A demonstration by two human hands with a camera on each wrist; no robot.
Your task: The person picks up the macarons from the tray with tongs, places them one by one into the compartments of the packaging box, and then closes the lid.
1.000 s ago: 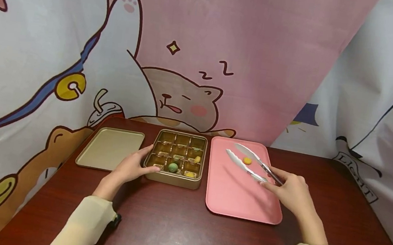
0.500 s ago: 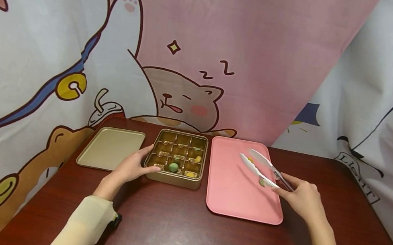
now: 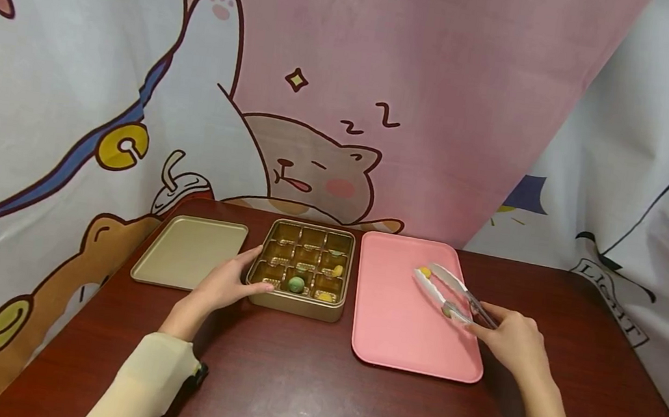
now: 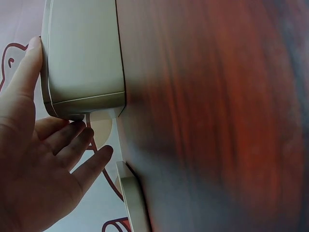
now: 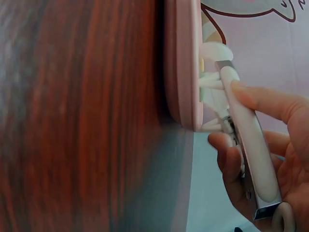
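My left hand [image 3: 225,283] rests against the left side of a gold square tin [image 3: 294,306], thumb on its front rim. In the left wrist view its fingers reach along the tin's side [image 4: 84,53]. A divided insert in the tin holds a green ball [image 3: 296,285], a yellow curved piece [image 3: 337,271] and other small green and yellow pieces. My right hand [image 3: 514,339] grips metal tongs [image 3: 451,292] with white arms, held low over a pink tray [image 3: 399,346]. Their parted tips stand around a small yellow piece [image 3: 425,272]; a green piece [image 3: 446,312] is partly hidden beneath the tongs.
A flat gold lid [image 3: 188,254] lies left of the tin. All stand on a dark red wooden table [image 3: 302,384]. A cartoon-printed cloth [image 3: 457,112] hangs close behind the table and at both sides.
My right hand has drawn the tongs to the right and then lowered their tips around the yellow piece. My left hand and the tin have stayed put.
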